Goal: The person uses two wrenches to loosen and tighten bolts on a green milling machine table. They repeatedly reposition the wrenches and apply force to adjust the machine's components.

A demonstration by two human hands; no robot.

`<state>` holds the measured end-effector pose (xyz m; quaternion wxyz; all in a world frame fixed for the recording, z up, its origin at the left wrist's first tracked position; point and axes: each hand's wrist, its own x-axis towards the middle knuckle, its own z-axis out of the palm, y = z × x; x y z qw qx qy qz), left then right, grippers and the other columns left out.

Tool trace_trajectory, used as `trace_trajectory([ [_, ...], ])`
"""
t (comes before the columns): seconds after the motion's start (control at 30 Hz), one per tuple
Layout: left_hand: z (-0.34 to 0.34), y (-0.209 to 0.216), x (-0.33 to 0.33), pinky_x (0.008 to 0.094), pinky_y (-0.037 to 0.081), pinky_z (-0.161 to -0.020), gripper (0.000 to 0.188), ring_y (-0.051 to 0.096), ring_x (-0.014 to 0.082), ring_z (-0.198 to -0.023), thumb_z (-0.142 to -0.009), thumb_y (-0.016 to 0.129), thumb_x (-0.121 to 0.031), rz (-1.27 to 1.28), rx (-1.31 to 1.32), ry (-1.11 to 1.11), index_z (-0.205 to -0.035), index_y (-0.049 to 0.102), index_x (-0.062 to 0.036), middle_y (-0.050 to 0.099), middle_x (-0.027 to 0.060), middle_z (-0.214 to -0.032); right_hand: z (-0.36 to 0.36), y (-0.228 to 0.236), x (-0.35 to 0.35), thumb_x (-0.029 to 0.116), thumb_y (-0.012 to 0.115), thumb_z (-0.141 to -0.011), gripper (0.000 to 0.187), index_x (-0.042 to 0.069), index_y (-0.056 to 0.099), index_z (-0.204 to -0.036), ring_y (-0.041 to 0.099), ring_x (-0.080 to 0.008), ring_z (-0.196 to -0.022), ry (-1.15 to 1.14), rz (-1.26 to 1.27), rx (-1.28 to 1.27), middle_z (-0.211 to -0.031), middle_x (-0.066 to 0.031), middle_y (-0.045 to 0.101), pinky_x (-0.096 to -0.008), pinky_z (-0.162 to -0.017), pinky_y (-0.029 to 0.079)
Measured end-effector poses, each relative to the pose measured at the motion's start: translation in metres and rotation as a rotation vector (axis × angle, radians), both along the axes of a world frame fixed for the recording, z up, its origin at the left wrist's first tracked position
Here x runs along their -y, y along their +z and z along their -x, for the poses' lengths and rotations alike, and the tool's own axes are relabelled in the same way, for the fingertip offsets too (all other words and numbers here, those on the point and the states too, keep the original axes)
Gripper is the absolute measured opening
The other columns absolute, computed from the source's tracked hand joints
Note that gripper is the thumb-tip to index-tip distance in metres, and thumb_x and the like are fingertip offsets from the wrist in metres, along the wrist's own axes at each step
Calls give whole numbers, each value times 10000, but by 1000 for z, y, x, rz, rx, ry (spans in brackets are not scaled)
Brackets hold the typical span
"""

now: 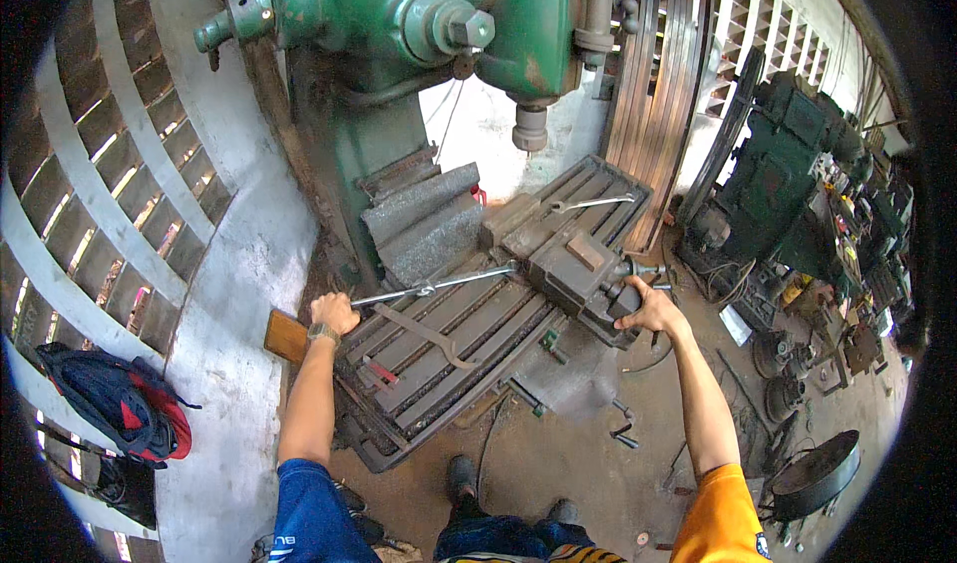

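- Leftmost, a blue and red backpack (125,403) lies on the floor beside the slatted wall, well away from the slotted machine surface (469,334).
- Next, a wooden block (286,337) lies at the left edge of the slotted machine surface, just beside the left hand.
- Left hand (334,313): clenched around the near end of a long metal rod (439,285), at the left end of the slotted machine surface. A watch sits on its wrist.
- Long metal rod: lies nearly level across the slotted machine surface, running from the left hand toward the vise (578,264).
- A flat metal strap (424,332) lies slantwise on the slotted machine surface, just in front of the rod.
- Vise: mounted on the right half of the slotted machine surface, under the green machine head (449,24). A bent wrench (588,203) lies behind it.
- Right hand (648,309): closed on the vise handle end (626,302) at the right front corner of the slotted machine surface; the fingers wrap it from the side.
- Rightmost, a second green machine (788,174) stands well apart from the slotted machine surface, with cluttered parts on the floor around it.
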<state>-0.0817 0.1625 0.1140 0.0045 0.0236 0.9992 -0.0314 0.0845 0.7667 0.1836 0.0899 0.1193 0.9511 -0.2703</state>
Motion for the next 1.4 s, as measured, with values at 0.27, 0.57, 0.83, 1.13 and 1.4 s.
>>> trace_trajectory([
  [0.27,3,-16,3,457,549,-833,300,712,349,-922,-739,665,-299,-5,-174,-6,-870,767,-49,736,189,-952,0,1,2,363,946,-528,1039,141,463,-1420,613,-403,-1179,4,15,-12,-1214,-253,663,-439,-1011,484],
  [0.57,3,-27,3,453,542,-838,295,702,354,-934,-767,656,-319,14,-222,41,-846,766,-56,735,187,-955,-1,0,1,377,946,-554,996,160,477,-1405,645,-351,-1112,38,-16,-42,-1139,-206,694,-431,-960,495],
  [0.83,1,-24,3,470,559,-772,266,712,360,-838,-760,673,-310,36,-240,14,-779,747,-55,729,202,-885,-1,7,5,311,950,-552,968,134,499,-1389,653,-356,-1101,51,12,-84,-1131,-213,697,-426,-941,507],
  [1.13,-4,-25,1,439,570,-795,256,721,324,-877,-757,674,-303,48,-268,39,-790,762,-65,735,187,-887,0,-1,3,335,956,-540,986,130,498,-1390,653,-332,-1102,40,17,-56,-1139,-202,694,-408,-948,503],
  [1.4,-5,-31,3,460,548,-789,234,711,348,-822,-739,661,-269,24,-388,-1,-743,742,-50,724,184,-828,1,1,0,306,947,-556,967,177,494,-1400,657,-373,-1110,46,25,-57,-1144,-218,701,-430,-943,520],
])
